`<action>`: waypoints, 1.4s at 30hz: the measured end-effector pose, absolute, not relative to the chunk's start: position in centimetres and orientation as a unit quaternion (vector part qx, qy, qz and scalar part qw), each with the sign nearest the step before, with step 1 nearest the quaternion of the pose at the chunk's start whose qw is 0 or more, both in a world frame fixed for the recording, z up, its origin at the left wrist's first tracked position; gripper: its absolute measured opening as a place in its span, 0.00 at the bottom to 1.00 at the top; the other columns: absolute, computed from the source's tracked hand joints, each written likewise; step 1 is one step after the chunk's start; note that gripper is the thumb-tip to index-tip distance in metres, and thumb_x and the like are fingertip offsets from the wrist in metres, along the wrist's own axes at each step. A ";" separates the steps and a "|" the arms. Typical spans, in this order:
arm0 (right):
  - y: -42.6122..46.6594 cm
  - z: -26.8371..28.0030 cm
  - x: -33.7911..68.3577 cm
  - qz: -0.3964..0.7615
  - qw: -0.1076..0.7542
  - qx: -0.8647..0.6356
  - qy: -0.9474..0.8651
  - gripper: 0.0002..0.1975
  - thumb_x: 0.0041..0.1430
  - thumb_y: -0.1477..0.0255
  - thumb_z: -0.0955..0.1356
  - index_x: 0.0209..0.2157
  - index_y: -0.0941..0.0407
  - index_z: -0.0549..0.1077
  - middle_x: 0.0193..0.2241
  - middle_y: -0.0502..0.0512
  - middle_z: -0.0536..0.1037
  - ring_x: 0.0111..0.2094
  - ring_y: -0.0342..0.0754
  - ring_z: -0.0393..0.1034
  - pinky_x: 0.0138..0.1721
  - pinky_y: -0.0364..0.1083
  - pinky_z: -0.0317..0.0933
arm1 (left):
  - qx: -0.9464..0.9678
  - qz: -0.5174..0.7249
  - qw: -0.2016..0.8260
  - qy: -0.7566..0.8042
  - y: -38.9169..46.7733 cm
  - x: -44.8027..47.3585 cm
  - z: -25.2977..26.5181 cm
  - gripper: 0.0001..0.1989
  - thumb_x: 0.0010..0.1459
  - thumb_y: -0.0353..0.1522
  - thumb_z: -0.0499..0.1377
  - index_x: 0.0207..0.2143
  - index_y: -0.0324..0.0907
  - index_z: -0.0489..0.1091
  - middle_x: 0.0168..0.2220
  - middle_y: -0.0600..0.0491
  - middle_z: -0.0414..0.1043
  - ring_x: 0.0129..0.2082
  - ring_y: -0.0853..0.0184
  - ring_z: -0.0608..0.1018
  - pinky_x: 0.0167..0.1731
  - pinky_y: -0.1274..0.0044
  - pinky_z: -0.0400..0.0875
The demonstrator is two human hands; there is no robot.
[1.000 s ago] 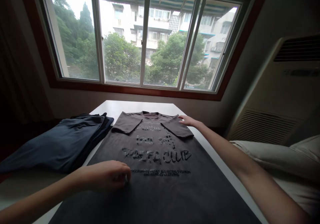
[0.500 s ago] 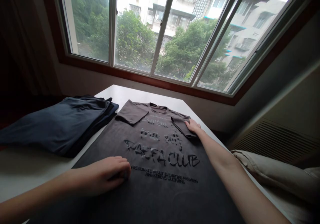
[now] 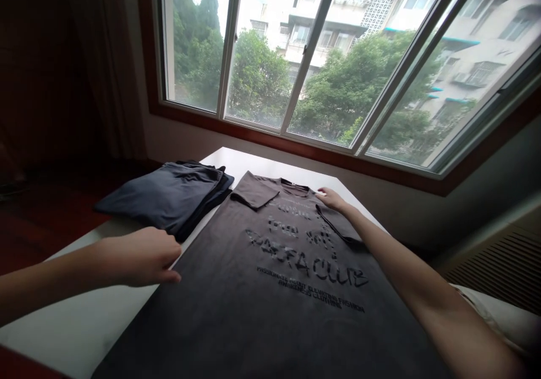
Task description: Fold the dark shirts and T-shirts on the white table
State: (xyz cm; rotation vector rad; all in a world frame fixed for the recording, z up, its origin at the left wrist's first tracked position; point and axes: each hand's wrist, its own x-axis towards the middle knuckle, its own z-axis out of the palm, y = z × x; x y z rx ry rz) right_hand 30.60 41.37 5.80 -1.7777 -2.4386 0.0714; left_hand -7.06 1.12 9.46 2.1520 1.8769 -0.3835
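Observation:
A dark grey short-sleeved T-shirt [image 3: 236, 306] with black lettering lies flat, front up, its collar at the far end. Both sleeves are folded inward onto its chest. My right hand [image 3: 333, 199] reaches to the shoulder at the far right, just above the folded sleeve, fingers stretched out with a small gap at the thumb. At the shirt's left edge is my left hand [image 3: 143, 258], its fingers curled and the thumb sticking out. Nothing shows in that hand, and its palm is hidden.
A stack of folded dark blue clothes [image 3: 169, 193] sits on the left of the white table [image 3: 118, 306], partly past its edge. A window [image 3: 291, 58] stands beyond the table. Pale fabric [image 3: 499, 306] and a slatted panel [image 3: 502, 261] are at the right.
My right hand has slid from the folded sleeve up to the shoulder. My left hand has moved left, from over the shirt's front to its edge. The view has turned slightly left.

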 end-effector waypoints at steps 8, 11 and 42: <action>38.1 5.6 8.1 0.123 -0.025 -0.461 -0.879 0.24 0.64 0.67 0.67 0.58 0.61 0.65 0.46 0.62 0.77 0.34 0.46 0.75 0.38 0.42 0.66 | 0.680 -0.159 0.328 0.636 1.2 -9.1 8.5 0.17 0.48 0.41 0.63 0.15 0.40 0.68 0.19 0.53 0.71 0.19 0.67 0.72 0.20 0.79 0.60; 36.6 4.9 2.8 0.128 -0.062 -0.440 -0.887 0.23 0.63 0.66 0.67 0.55 0.65 0.67 0.44 0.62 0.77 0.31 0.46 0.74 0.37 0.43 0.66 | 0.686 -0.113 0.357 0.624 1.4 -9.2 8.3 0.12 0.47 0.37 0.63 0.17 0.41 0.68 0.18 0.55 0.70 0.19 0.68 0.71 0.19 0.80 0.60; 36.5 5.2 6.2 0.162 0.049 -0.493 -0.853 0.12 0.51 0.75 0.69 0.38 0.64 0.76 0.31 0.61 0.79 0.31 0.49 0.74 0.30 0.41 0.66 | 0.851 0.066 0.287 0.434 -4.6 -1.7 10.1 0.10 0.54 0.25 0.54 0.37 0.46 0.65 0.36 0.54 0.70 0.34 0.65 0.72 0.28 0.76 0.60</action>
